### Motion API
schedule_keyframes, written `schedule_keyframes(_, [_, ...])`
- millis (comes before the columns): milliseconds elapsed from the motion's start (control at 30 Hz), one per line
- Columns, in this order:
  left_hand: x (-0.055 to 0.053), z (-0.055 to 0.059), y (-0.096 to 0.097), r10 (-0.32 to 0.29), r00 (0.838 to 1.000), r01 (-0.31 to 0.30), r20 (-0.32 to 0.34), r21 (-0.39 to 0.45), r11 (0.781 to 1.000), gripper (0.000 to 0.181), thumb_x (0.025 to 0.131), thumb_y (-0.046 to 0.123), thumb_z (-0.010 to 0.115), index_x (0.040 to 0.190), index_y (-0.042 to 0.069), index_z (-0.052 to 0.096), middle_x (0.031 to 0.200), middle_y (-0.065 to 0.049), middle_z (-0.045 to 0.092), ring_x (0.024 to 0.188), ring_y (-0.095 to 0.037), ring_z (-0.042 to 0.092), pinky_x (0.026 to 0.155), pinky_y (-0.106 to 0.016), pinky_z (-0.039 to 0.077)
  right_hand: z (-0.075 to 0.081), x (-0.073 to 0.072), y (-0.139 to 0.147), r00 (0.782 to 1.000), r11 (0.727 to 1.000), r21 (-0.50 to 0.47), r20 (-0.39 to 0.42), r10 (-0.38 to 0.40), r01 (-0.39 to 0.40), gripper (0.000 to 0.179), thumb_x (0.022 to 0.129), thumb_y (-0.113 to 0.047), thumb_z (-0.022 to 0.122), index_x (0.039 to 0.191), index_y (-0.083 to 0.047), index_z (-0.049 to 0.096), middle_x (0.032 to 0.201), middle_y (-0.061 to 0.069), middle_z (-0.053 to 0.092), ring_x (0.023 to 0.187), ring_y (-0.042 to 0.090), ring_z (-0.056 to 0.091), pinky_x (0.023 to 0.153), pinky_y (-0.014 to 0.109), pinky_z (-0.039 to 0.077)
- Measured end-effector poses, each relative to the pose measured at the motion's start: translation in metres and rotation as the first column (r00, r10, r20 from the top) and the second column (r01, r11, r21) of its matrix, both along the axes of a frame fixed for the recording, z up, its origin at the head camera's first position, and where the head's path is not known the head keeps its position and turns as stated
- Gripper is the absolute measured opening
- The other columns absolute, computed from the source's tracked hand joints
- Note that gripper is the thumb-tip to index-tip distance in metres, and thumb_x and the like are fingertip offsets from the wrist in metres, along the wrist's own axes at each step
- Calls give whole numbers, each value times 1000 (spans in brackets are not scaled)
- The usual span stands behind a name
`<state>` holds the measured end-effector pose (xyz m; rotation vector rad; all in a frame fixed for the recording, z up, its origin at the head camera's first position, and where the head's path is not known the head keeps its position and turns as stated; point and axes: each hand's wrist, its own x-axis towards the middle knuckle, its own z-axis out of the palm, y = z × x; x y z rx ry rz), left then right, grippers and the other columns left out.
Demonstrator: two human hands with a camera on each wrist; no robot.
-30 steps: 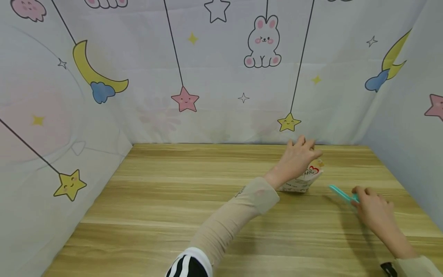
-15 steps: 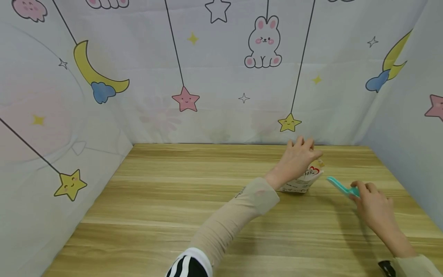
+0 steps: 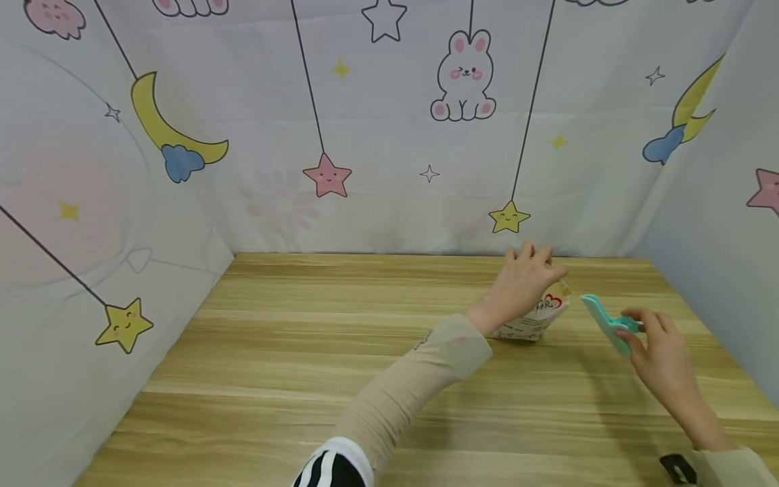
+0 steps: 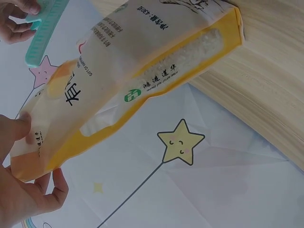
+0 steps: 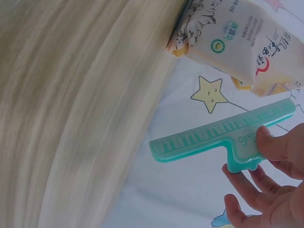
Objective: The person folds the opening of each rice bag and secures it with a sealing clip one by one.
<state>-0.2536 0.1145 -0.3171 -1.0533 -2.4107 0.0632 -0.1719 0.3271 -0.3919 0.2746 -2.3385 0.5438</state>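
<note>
My left hand (image 3: 517, 287) pinches the top end of a white and yellow food bag (image 3: 525, 326) that stands on the table. In the left wrist view, thumb and fingers hold the folded top, and white grain-like contents show through the bag's side window (image 4: 185, 52). To the right, my right hand (image 3: 666, 362) holds a teal bag clip (image 3: 601, 321) by its handle, above the table and apart from the bag. The right wrist view shows the thumb on the handle of this long, ridged clip (image 5: 204, 137), its two bars lying close together.
The wood-grain table (image 3: 304, 338) extends left and in front of the bag. A white cloth backdrop (image 3: 389, 135) printed with stars, moons and a rabbit encloses the back and both sides. A black strap (image 3: 678, 468) is at the right wrist.
My right hand has raised the clip slightly and turned it, so its long bar now shows more fully and points more steeply. The left hand and the bag have stayed in place.
</note>
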Motion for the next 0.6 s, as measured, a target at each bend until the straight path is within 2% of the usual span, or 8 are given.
schedule_keyframes(133, [0, 0, 0, 5, 1000, -6, -6, -11, 1000, 25, 96, 21, 38, 110, 32, 56, 106, 5, 50, 84, -14, 40, 70, -27, 34, 2, -1, -2, 1000, 1000, -24, -11, -4, 4, 33, 70, 8, 68, 99, 9, 54, 90, 27, 54, 77, 44, 54, 57, 47, 42])
schedule_keyframes(300, [1, 0, -1, 3, 1000, -3, -9, -18, 1000, 24, 96, 23, 37, 109, 30, 55, 104, 4, 50, 83, -14, 40, 69, -27, 34, 3, -2, -4, 1000, 999, -51, -17, -9, 8, 33, 70, 8, 67, 100, 9, 54, 93, 27, 56, 79, 44, 54, 63, 48, 39])
schedule_keyframes(400, [1, 1, 0, 6, 1000, -6, -3, -22, 1000, 24, 96, 21, 38, 111, 30, 54, 105, 4, 50, 85, -15, 41, 71, -28, 36, 5, -3, -5, 999, 998, -61, -32, -10, 8, 33, 70, 7, 68, 100, 9, 54, 93, 26, 57, 79, 43, 54, 67, 35, 41])
schedule_keyframes(600, [2, 2, -1, 6, 1000, -6, -8, -28, 1000, 26, 95, 19, 39, 113, 30, 54, 106, 4, 50, 87, -15, 43, 73, -29, 38, 8, -5, -7, 998, 998, -58, -60, -10, 6, 34, 68, 8, 69, 100, 9, 55, 90, 24, 59, 77, 41, 55, 69, 23, 38])
